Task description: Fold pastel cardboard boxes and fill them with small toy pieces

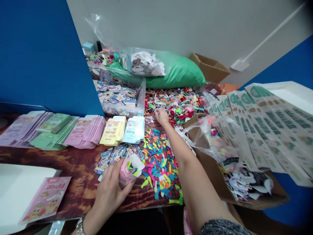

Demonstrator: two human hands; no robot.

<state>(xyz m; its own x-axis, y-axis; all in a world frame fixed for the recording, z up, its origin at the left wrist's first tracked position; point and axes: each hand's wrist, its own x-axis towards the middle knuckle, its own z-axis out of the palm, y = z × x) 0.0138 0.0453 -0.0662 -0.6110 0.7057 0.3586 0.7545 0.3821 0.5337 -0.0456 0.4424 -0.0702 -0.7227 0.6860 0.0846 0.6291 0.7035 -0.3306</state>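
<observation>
My left hand (110, 184) is wrapped round a small pink paper box (127, 173) with its top flap up; bits of yellow-green and dark stuff show inside. Under and behind it lies a heap of printed cards (119, 155). Far forward, my right hand (161, 117) is at the near left edge of a pile of small mixed trinkets (181, 101), its fingers drawn together; what they pinch, if anything, is too small to make out. Below my right forearm's left side spreads a pile of colourful uninflated balloons (158, 163). Small clear packets (149, 120) lie beside the right hand.
Stacks of flat boxes in purple (22, 127), green (55, 130), pink (84, 130), yellow (113, 130) and blue (134, 130) line the table. Behind stand a clear bin (140, 98) of cards and a green bag (181, 70). A cardboard box (207, 173) and hanging printed sheets (264, 124) flank the right.
</observation>
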